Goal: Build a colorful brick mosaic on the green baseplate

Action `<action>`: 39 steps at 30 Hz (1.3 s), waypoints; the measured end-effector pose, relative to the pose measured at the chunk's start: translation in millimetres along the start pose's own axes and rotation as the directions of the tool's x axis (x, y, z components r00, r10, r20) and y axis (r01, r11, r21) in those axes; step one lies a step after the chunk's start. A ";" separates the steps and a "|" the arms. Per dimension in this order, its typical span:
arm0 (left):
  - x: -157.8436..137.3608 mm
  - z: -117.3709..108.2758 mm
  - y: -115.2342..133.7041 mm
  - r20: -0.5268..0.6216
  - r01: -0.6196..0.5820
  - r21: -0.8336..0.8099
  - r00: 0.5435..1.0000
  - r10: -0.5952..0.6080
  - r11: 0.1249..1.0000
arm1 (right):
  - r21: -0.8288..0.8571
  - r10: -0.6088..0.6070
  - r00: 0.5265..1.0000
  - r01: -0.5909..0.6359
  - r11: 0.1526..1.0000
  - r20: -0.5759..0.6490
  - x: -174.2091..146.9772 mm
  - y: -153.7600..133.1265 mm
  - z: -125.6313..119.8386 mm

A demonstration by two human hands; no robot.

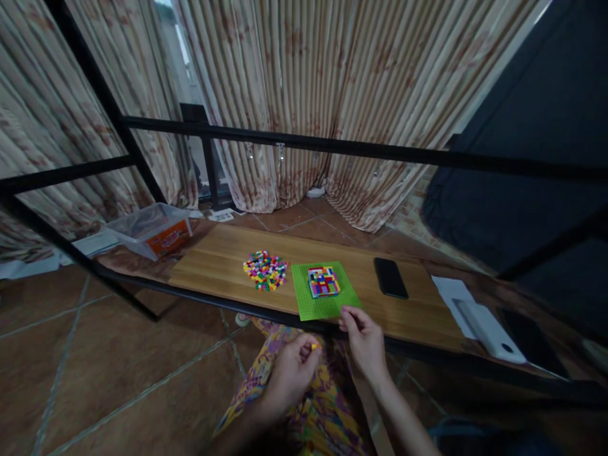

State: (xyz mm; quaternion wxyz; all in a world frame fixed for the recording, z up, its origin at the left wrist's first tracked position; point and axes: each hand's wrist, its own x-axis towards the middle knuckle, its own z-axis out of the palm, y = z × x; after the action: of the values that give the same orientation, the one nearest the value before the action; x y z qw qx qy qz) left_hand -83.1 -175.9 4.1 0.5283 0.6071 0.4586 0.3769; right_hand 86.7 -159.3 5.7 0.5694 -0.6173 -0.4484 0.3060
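My left hand (pixel 295 368) is closed in a pinch over my lap, with a small yellow toy brick (pixel 315 346) between thumb and finger. At the near right corner of the green baseplate (pixel 308 310), my right hand (pixel 365 337) has its fingertips pressed together; whether anything is in them is too small to make out. A low square build of multicoloured bricks (pixel 324 281) sits on the baseplate. To its left, a pile of loose bricks (pixel 265 271) in many colours lies on the wooden board (pixel 209 259).
A black phone (pixel 391 277) lies right of the baseplate. Farther right are a white device (pixel 494 332) and a dark flat object (pixel 534 342). A clear plastic box (pixel 149 228) with an orange label stands at the left. A black metal bar (pixel 304 140) crosses beyond the board, before curtains.
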 end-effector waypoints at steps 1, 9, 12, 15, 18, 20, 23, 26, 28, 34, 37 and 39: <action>2.6 1.6 -6.7 0.020 0.021 -0.014 1.000 -0.021 1.000 | -0.019 -0.004 1.000 0.004 1.000 0.007 6.8 1.5 1.4; 17.8 2.1 -49.4 0.026 0.140 -0.105 0.990 -0.138 0.985 | -0.302 -0.195 0.963 0.246 0.921 0.187 62.3 -13.0 32.7; 20.8 -2.0 -50.4 0.042 0.161 -0.146 0.987 -0.156 0.976 | -0.406 -0.226 0.936 0.323 0.855 0.269 79.7 -19.4 45.1; 23.6 -5.2 -48.3 0.043 0.175 -0.175 0.984 -0.170 0.969 | -0.505 -0.243 0.903 0.403 0.763 0.353 89.1 -20.7 53.2; 25.8 -6.2 -48.6 0.041 0.180 -0.181 0.984 -0.176 0.967 | -0.567 -0.258 0.877 0.462 0.682 0.404 91.3 -18.9 56.9; 26.7 -6.0 -50.3 0.037 0.181 -0.182 0.984 -0.177 0.967 | -0.596 -0.261 0.867 0.485 0.639 0.425 91.5 -17.6 57.3; 27.0 -5.4 -53.6 0.028 0.177 -0.180 0.984 -0.175 0.968 | -0.599 -0.275 0.851 0.513 0.615 0.447 93.4 -16.4 56.4; 26.4 -5.5 -56.6 0.030 0.166 -0.175 0.986 -0.163 0.970 | -0.564 -0.301 0.849 0.517 0.644 0.435 96.9 -15.0 55.8; 25.8 -5.7 -58.1 0.035 0.159 -0.177 0.987 -0.155 0.971 | -0.552 -0.311 0.862 0.498 0.669 0.400 98.3 -13.6 55.8; 25.1 -5.9 -59.6 0.039 0.146 -0.180 0.989 -0.141 0.973 | -0.540 -0.372 0.851 0.523 0.659 0.371 92.7 -5.9 53.8; 25.0 -6.6 -58.1 0.041 0.151 -0.151 0.988 -0.147 0.977 | -0.517 -0.425 0.833 0.553 0.653 0.354 88.1 -0.1 52.5; 25.1 -7.6 -56.4 0.050 0.149 -0.149 0.988 -0.143 0.978 | -0.511 -0.452 0.825 0.565 0.648 0.339 85.6 4.2 52.1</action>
State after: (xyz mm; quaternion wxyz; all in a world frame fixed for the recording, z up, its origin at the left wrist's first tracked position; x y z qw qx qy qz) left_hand -91.8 -148.4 -51.0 0.6081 0.5369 0.4614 0.3592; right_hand 76.5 -59.6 4.5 0.3676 -0.5807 -0.7256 0.0329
